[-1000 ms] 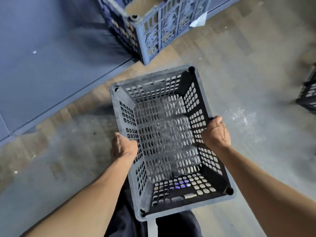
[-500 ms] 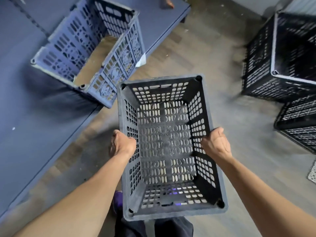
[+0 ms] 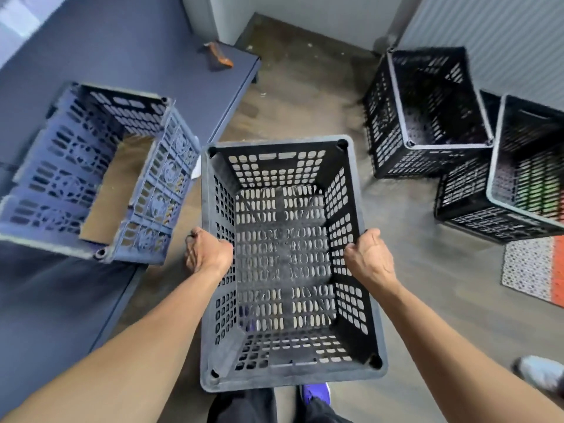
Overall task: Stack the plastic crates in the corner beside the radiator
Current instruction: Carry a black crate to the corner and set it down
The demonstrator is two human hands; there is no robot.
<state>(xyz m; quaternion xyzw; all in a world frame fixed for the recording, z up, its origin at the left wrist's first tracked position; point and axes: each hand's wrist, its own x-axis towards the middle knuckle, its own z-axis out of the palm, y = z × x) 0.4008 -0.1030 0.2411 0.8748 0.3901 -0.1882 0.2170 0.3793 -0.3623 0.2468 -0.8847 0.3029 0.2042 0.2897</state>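
I carry an empty dark grey plastic crate in front of me, open side up, above the floor. My left hand grips its left rim and my right hand grips its right rim. Ahead on the right, a black crate stands on the floor beside the ribbed radiator at the corner. Two more black crates sit stacked further right. A blue crate rests on the blue platform at the left.
A low blue platform fills the left side, with a small brown object near its far end. A patterned mat lies on the floor at the right. A light shoe shows at the lower right. Bare floor lies ahead.
The view has swung up and to the right, bringing the corner, the radiator and the black crates into sight. Both hands keep the same hold on the grey crate.
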